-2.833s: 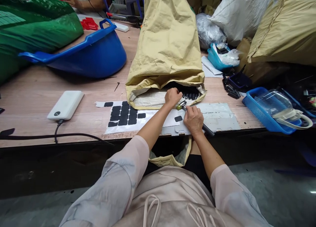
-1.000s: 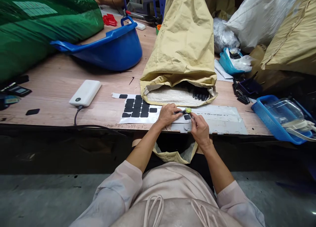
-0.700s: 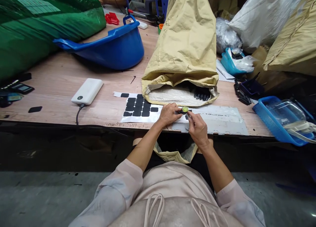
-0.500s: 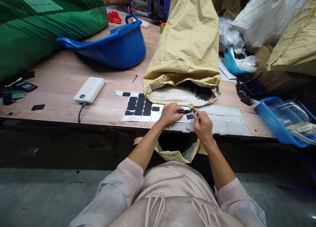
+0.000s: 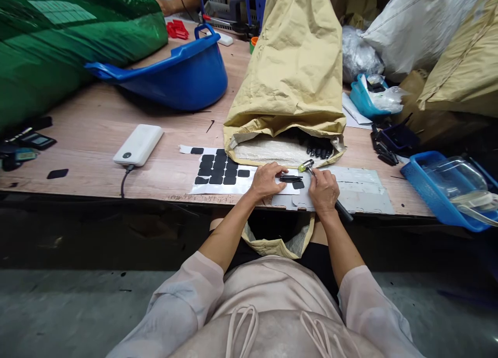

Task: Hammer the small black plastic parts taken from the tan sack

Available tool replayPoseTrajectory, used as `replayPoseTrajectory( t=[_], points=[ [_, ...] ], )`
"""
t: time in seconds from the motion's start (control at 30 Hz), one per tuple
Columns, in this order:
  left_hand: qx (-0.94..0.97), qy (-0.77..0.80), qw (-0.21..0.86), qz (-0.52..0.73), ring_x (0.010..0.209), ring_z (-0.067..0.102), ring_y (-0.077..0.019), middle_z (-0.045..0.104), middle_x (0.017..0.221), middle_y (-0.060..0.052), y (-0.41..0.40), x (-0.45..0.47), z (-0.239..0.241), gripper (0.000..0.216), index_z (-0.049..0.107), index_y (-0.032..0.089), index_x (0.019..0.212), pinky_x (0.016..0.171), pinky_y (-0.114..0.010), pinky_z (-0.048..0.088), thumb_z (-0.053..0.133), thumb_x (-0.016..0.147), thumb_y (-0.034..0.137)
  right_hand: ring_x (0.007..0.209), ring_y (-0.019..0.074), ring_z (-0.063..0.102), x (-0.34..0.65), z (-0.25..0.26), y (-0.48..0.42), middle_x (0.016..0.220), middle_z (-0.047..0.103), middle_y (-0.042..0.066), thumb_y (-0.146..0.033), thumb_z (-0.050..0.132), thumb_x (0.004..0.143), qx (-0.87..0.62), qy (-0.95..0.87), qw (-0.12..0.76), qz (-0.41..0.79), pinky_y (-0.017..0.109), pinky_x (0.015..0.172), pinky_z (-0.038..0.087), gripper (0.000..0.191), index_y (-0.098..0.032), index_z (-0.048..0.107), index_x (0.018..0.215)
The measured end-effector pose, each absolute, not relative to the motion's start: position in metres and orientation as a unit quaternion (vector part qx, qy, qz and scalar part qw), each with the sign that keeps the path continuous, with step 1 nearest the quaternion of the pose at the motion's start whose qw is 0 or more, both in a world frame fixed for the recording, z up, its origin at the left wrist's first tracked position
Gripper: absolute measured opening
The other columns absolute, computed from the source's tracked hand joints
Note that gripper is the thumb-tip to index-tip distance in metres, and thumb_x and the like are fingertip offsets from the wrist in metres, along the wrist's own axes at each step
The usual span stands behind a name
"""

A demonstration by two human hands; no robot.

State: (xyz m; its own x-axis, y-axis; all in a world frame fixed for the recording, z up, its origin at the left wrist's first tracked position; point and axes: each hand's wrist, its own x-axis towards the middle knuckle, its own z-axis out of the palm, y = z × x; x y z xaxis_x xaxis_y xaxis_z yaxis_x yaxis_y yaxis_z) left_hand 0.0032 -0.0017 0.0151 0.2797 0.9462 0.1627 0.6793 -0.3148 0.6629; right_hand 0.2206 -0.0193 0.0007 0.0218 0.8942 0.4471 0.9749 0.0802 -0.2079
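Note:
On the front edge of the table, my left hand (image 5: 267,180) pinches a slim black plastic piece (image 5: 291,178) and keeps it lying flat. My right hand (image 5: 323,189) is wrapped round a small hammer (image 5: 305,166). Its yellow-green and metal head is just above and beyond the black piece, apart from it; the dark handle sticks out below my wrist. Under the piece lies a white sheet (image 5: 241,186) bearing rows of black rounded pads (image 5: 218,169). One loose-looking pad (image 5: 298,184) is right beside the piece.
A tan sack (image 5: 291,78) opens toward me, with black parts (image 5: 319,153) inside its mouth. To the left are a blue basin (image 5: 171,80) and a white power bank (image 5: 138,145) with a cable. A blue tray (image 5: 436,197) stands at the right edge. Another open sack (image 5: 272,247) is at my lap.
The hammer has turned in my right hand, so its head and handle now show. My right hand has shifted slightly right; my left still steadies the black piece.

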Motion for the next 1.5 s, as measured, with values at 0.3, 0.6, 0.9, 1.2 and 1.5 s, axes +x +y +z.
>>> replayPoseTrajectory(
  t=[0.3,0.6,0.9,1.2,1.5],
  points=[
    [0.806,0.463,0.199,0.311,0.100,0.066,-0.0252,0.074,0.102,-0.008,-0.033,0.002,0.017,0.016,0.076,0.021,0.103,0.090,-0.038,0.049,0.070,0.092,0.032,0.095,0.0256,0.052,0.214,0.006,-0.022,0.104,0.067,0.010,-0.020,0.054,0.098,-0.687,-0.689,0.209,-0.096,0.035,0.081,0.039,0.030,-0.020,0.073,0.121],
    [0.818,0.491,0.287,0.088,0.097,0.076,-0.0245,0.079,0.106,-0.009,-0.132,-0.016,-0.046,0.023,0.073,0.022,0.117,0.085,-0.033,0.056,0.060,0.098,0.027,0.095,0.0255,0.052,0.214,0.004,-0.022,0.104,0.066,0.010,-0.020,0.052,0.100,-0.685,-0.695,0.191,-0.107,0.035,0.079,0.037,0.031,-0.019,0.071,0.124],
    [0.825,0.398,0.385,0.116,0.074,0.072,-0.0170,0.079,0.083,-0.002,-0.114,-0.002,0.007,0.016,0.079,0.024,0.104,0.069,-0.025,0.050,0.069,0.092,0.027,0.094,0.0262,0.050,0.212,0.004,-0.022,0.103,0.065,0.011,-0.020,0.052,0.099,-0.685,-0.694,0.193,-0.112,0.036,0.078,0.036,0.030,-0.019,0.071,0.122],
    [0.691,0.585,0.236,0.352,0.080,0.067,-0.0184,0.076,0.083,-0.007,0.073,0.078,0.057,0.018,0.077,0.016,0.085,0.077,-0.028,0.051,0.061,0.091,0.022,0.094,0.0264,0.048,0.213,0.003,-0.023,0.102,0.062,0.011,-0.021,0.050,0.099,-0.674,-0.703,0.201,-0.108,0.036,0.077,0.036,0.029,-0.018,0.069,0.120],
    [0.704,0.665,0.198,0.154,0.107,0.072,-0.0327,0.075,0.113,-0.020,0.116,0.115,0.053,0.020,0.078,0.014,0.103,0.086,-0.036,0.052,0.063,0.091,0.018,0.096,0.0264,0.049,0.212,0.003,-0.023,0.102,0.063,0.011,-0.020,0.051,0.098,-0.680,-0.702,0.189,-0.101,0.035,0.080,0.037,0.029,-0.018,0.070,0.120]
  ],
)
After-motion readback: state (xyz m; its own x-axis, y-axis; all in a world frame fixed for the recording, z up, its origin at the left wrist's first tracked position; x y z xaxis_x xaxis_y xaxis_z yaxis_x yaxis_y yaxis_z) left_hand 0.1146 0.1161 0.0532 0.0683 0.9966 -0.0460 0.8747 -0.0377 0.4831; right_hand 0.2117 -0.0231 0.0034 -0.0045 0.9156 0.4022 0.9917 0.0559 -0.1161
